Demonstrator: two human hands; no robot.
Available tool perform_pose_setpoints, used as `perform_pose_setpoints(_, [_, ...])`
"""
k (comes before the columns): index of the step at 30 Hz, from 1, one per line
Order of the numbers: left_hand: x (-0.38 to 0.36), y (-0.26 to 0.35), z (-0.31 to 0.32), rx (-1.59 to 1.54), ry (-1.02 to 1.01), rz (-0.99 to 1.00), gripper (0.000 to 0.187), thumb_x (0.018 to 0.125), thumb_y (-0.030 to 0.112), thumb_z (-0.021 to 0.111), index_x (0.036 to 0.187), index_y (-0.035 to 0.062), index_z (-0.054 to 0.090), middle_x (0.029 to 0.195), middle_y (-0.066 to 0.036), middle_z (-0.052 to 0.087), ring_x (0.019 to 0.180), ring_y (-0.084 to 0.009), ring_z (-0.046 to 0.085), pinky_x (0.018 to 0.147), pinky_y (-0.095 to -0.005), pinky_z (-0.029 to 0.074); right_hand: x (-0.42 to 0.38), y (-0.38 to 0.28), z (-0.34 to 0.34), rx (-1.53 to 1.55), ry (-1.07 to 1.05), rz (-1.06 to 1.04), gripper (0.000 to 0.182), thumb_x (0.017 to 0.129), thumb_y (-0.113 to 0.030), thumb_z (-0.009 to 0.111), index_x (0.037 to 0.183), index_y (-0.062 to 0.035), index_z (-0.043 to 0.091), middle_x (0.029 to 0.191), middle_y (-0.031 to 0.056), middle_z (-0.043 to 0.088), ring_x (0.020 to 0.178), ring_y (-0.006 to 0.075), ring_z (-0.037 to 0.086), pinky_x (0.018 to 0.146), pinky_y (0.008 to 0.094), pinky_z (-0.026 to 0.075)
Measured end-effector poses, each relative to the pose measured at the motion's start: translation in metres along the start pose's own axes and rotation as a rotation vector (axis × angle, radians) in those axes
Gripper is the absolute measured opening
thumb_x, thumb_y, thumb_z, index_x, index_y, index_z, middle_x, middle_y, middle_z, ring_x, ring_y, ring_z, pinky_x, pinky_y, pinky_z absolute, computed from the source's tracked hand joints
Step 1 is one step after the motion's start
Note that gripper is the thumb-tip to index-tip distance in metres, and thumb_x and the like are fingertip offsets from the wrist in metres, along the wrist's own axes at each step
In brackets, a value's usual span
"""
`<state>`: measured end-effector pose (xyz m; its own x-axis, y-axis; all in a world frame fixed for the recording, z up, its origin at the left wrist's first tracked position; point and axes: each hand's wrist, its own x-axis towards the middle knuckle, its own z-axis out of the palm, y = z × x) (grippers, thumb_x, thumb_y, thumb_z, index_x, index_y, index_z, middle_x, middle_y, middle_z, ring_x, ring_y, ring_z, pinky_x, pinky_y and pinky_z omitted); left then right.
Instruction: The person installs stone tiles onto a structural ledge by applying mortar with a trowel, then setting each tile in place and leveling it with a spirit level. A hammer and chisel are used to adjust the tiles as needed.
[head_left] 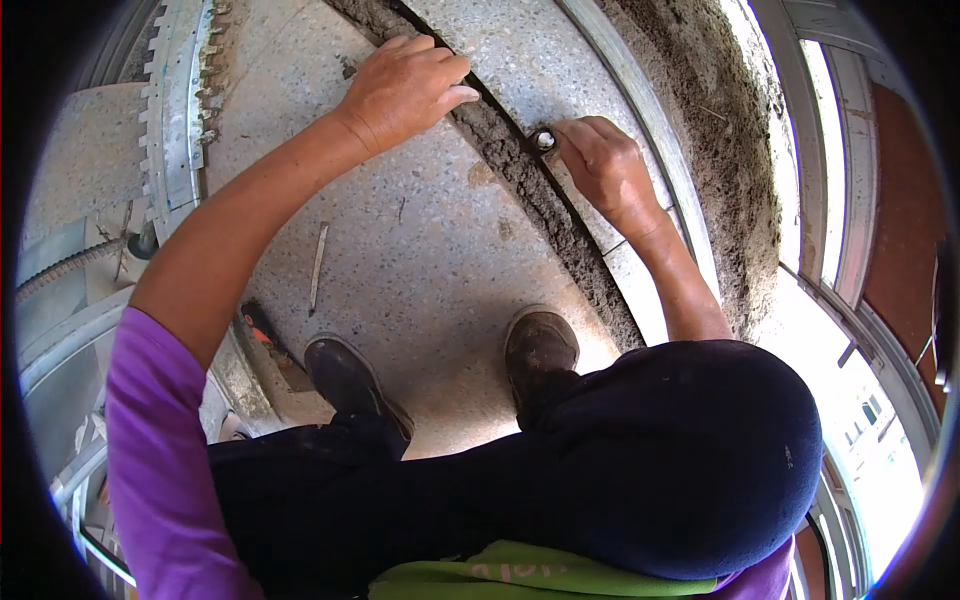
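A long strip of wet grey mortar runs diagonally over the speckled floor, along a dark gap beside pale speckled slabs. My left hand rests at the gap's upper part, fingers bent over the slab edge; whether it grips anything is hidden. Lower right, my right hand has its fingertips against a small round object with a shiny top, which stands at the slab edge by a joint. Its fingers are closed together around that object's side.
My two shoes stand on the floor below the mortar strip. A thin stick and a trowel-like tool lie at the left. A toothed metal strip is at upper left; rough mortar lines the right edge.
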<state>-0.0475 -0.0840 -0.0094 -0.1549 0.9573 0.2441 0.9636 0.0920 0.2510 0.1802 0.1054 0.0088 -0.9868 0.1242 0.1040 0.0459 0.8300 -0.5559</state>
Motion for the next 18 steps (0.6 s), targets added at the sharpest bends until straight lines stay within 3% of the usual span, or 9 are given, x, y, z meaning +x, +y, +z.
perform_pose_setpoints(2, [0.000,-0.001,0.006,0.003,0.046,-0.027,0.030,0.091,0.036,0.074,0.084,0.0099,0.061,0.079,-0.005,0.062,0.084,-0.0263,0.061,0.081,-0.0401,0.051,0.000,-0.005,-0.001,-0.054,-0.018,-0.026,0.015,0.091,-0.002,0.071,0.105,0.0023,0.070,0.088,0.0170,0.070,0.081,0.0336,0.070,0.072,0.0410,0.059])
perform_pose_setpoints(5, [0.001,-0.001,0.015,0.003,0.093,-0.042,0.031,0.091,0.036,0.075,0.082,0.0100,0.060,0.077,-0.005,0.061,0.081,-0.0258,0.061,0.078,-0.0389,0.052,-0.002,-0.006,-0.003,-0.156,-0.048,-0.089,0.015,0.086,-0.008,0.072,0.089,-0.0024,0.059,0.081,0.0142,0.062,0.080,0.0323,0.065,0.068,0.0434,0.057])
perform_pose_setpoints(8, [0.002,-0.004,0.018,-0.008,0.121,-0.038,0.032,0.091,0.036,0.075,0.080,0.0097,0.059,0.075,-0.005,0.059,0.078,-0.0250,0.060,0.075,-0.0381,0.052,-0.006,-0.012,-0.007,-0.147,-0.106,-0.053,0.017,0.085,-0.007,0.072,0.084,-0.0027,0.056,0.077,0.0131,0.059,0.077,0.0316,0.064,0.065,0.0436,0.056])
perform_pose_setpoints(11, [0.002,-0.006,0.020,-0.022,0.157,-0.014,0.033,0.090,0.035,0.076,0.079,0.0095,0.058,0.072,-0.004,0.057,0.076,-0.0246,0.059,0.073,-0.0378,0.051,-0.008,-0.014,-0.007,-0.100,-0.055,0.016,0.017,0.086,-0.007,0.071,0.081,-0.0026,0.056,0.075,0.0125,0.057,0.074,0.0316,0.063,0.063,0.0438,0.056])
perform_pose_setpoints(14, [0.000,-0.006,0.021,-0.034,0.175,-0.024,0.034,0.090,0.035,0.076,0.078,0.0095,0.057,0.072,-0.004,0.056,0.075,-0.0246,0.059,0.072,-0.0379,0.051,-0.004,-0.013,-0.005,-0.125,0.001,0.006,0.009,0.086,-0.004,0.071,0.087,-0.0003,0.063,0.076,0.0140,0.061,0.071,0.0324,0.065,0.062,0.0427,0.055])
perform_pose_setpoints(18, [0.001,-0.004,0.020,-0.060,0.186,-0.043,0.034,0.089,0.034,0.078,0.076,0.0093,0.057,0.072,-0.005,0.056,0.074,-0.0252,0.059,0.071,-0.0383,0.051,-0.001,-0.016,0.001,-0.284,-0.101,-0.083,0.011,0.083,-0.004,0.068,0.078,-0.0044,0.059,0.071,0.0111,0.060,0.070,0.0253,0.066,0.056,0.0364,0.056])
